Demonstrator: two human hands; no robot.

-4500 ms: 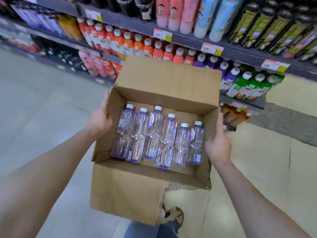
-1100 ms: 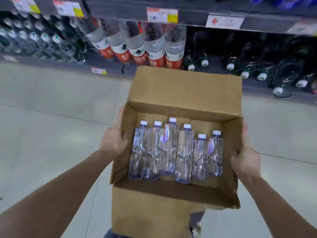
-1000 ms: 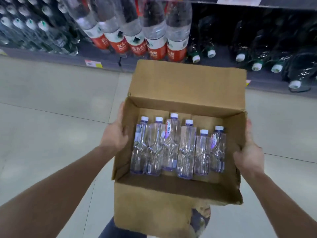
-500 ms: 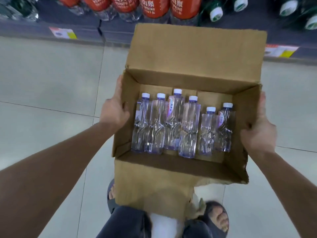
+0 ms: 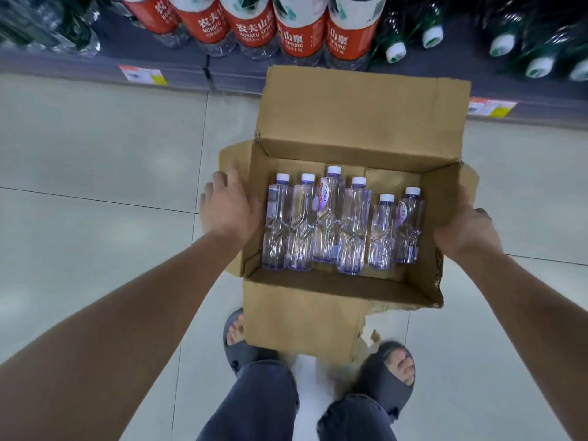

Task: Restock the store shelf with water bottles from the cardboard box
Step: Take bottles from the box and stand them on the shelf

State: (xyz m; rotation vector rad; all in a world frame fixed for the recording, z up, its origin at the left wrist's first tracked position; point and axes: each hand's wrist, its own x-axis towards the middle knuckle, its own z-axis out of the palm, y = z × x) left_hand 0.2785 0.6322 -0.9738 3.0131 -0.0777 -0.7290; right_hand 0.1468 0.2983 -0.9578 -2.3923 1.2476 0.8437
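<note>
An open cardboard box [image 5: 359,113] is low in front of my feet, flaps spread. Several small clear water bottles [image 5: 334,218] with white caps lie side by side inside it. My left hand [image 5: 229,211] hovers at the box's left wall over the splayed side flap, fingers apart, holding nothing. My right hand [image 5: 467,230] grips the right wall of the box. Whether the box rests on the floor cannot be told. The store shelf [image 5: 95,65] runs along the top of the view at floor level.
Large water bottles with red labels [image 5: 286,27] stand on the bottom shelf right behind the box, and green bottles with white caps [image 5: 509,43] lie to their right. Price tags [image 5: 143,74] sit on the shelf edge. My feet in dark slides [image 5: 388,367] stand on pale floor tiles.
I carried the box along the aisle to the water section and lowered it toward the floor. My left hand has come off the left wall, and the side flap has sprung outward.
</note>
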